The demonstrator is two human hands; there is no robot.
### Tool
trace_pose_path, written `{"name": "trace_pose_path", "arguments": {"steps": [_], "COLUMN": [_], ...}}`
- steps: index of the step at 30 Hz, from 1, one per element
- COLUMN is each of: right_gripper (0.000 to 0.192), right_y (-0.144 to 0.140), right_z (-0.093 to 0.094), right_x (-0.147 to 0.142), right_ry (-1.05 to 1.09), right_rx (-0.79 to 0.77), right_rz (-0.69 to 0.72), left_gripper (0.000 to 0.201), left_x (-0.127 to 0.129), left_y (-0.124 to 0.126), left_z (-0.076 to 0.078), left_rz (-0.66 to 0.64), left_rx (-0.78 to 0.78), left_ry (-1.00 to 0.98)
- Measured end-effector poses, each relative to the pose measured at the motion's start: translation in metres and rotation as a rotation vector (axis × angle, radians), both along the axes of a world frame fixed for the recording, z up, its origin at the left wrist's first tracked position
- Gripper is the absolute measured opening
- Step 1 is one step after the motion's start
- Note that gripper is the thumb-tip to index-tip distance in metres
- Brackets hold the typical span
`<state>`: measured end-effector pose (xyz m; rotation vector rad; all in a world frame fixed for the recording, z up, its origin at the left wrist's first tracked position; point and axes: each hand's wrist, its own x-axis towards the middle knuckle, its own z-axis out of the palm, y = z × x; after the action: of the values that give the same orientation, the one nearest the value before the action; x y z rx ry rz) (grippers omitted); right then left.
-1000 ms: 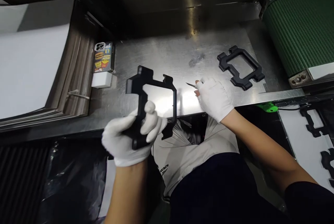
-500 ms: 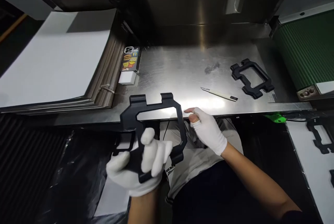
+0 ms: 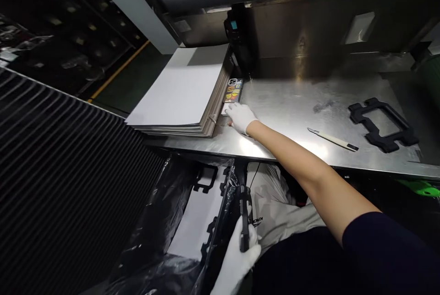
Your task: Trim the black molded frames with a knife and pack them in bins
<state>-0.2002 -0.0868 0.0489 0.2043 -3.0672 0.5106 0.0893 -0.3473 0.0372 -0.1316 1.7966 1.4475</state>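
My left hand (image 3: 236, 253), in a white glove, is low by my lap and grips a black plastic frame (image 3: 244, 221), seen edge-on and held upright over a bag-lined bin (image 3: 178, 212). My right hand (image 3: 240, 117), also gloved, is stretched across the steel table (image 3: 292, 102). Its fingers rest by a small white block (image 3: 225, 110) at the near corner of a stack of white sheets (image 3: 182, 89). It holds nothing that I can see.
A phone in a sticker case (image 3: 233, 90) lies against the stack. A thin knife (image 3: 332, 139) and a second black frame (image 3: 381, 124) lie on the table's right. The bin holds a white sheet with more black frames (image 3: 205, 178). A ribbed black panel (image 3: 68, 157) fills the left.
My right hand has moved from the table's front edge leftward to the stack's corner. My left hand has lowered the frame from table height down beside the bin. The view has swung left.
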Motion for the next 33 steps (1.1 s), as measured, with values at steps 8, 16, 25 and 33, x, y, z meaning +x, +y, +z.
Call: {"name": "trace_pose_path", "arguments": {"steps": [8, 16, 25, 33], "right_gripper": [0.024, 0.037, 0.030, 0.033], "right_y": [0.024, 0.010, 0.024, 0.022], "right_z": [-0.019, -0.037, -0.029, -0.031], "right_x": [0.150, 0.324, 0.344, 0.355], "right_ry": [0.053, 0.259, 0.246, 0.204], "right_rx": [-0.275, -0.525, -0.488, -0.487], "right_rz": [-0.066, -0.089, -0.139, -0.104], "left_gripper": [0.063, 0.040, 0.046, 0.039], "left_x": [-0.005, -0.023, -0.020, -0.006], "left_y": [0.019, 0.059, 0.086, 0.087], "left_z": [-0.013, -0.018, -0.002, 0.000], "left_rz": [-0.089, -0.293, -0.353, -0.326], "left_rx": [-0.079, -0.087, -0.112, -0.075], "left_ry": [-0.024, 0.097, 0.109, 0.098]}}
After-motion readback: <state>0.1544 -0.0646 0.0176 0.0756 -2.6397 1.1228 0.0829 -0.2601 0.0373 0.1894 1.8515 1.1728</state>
